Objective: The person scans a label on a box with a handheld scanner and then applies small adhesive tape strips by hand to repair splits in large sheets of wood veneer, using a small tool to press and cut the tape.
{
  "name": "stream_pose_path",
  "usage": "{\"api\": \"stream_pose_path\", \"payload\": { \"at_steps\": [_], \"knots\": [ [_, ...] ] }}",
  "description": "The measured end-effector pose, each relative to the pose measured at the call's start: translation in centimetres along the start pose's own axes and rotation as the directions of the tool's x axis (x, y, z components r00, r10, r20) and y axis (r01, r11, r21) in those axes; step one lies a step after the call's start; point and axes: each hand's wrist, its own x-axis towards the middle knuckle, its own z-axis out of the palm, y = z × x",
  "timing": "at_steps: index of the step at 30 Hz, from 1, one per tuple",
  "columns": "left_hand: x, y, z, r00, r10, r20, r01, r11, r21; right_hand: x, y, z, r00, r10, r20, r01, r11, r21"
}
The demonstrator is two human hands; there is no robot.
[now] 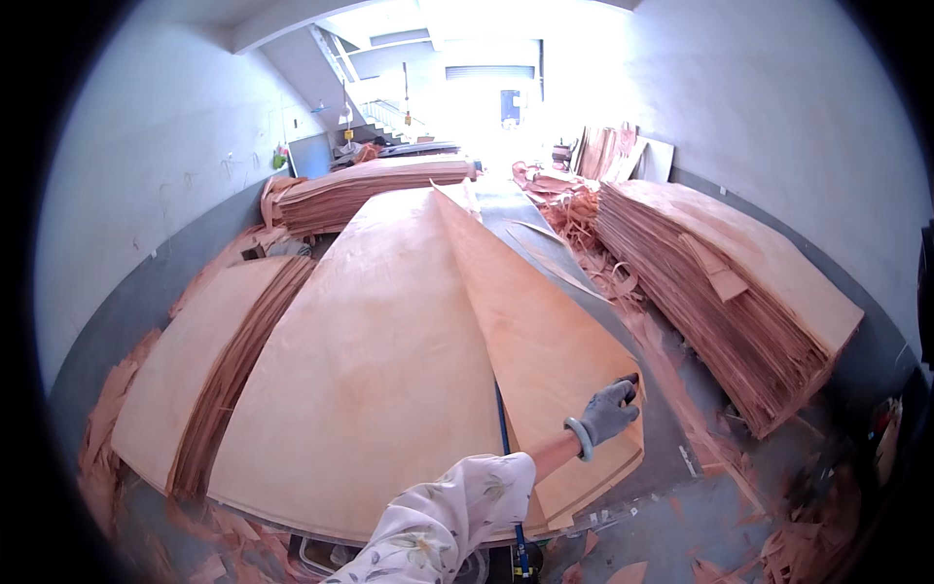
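Plywood-thin veneer sheet (530, 321), pale orange, raised on edge and leaning over the large flat veneer stack (360, 380); gripped at its right edge by the gloved right hand (611, 409), fingers closed around the rim; left hand out of view. Judged light, flexible, brittle, prone to splitting along the grain; best held at the edge, well spread. Left of the stack, a lower veneer pile (209, 365); right of it, a tall pile (730, 302); beyond, scraps on grey concrete floor (671, 506), whitewashed walls (165, 146), bright doorway (491, 97).
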Motion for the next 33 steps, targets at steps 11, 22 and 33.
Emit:
{"api": "stream_pose_path", "payload": {
  "at_steps": [11, 22, 33],
  "knots": [
    [3.8, -5.8, 10.4, 0.948, -0.171, 0.269, 0.125, 0.976, 0.179, 2.6, 2.6, -5.0, 0.995, 0.029, 0.096, -0.032, 0.999, 0.032],
    [2.4, -6.0, 15.1, 0.913, -0.170, 0.371, 0.162, 0.985, 0.051, 2.4, -1.0, -7.0, 0.976, 0.191, 0.102, -0.173, 0.972, -0.159],
    [-4.8, -5.0, 10.2, 0.878, -0.091, 0.470, 0.089, 0.996, 0.027, 3.2, -2.1, -8.0, 0.943, 0.220, 0.251, -0.269, 0.945, 0.183]
  ]
}}
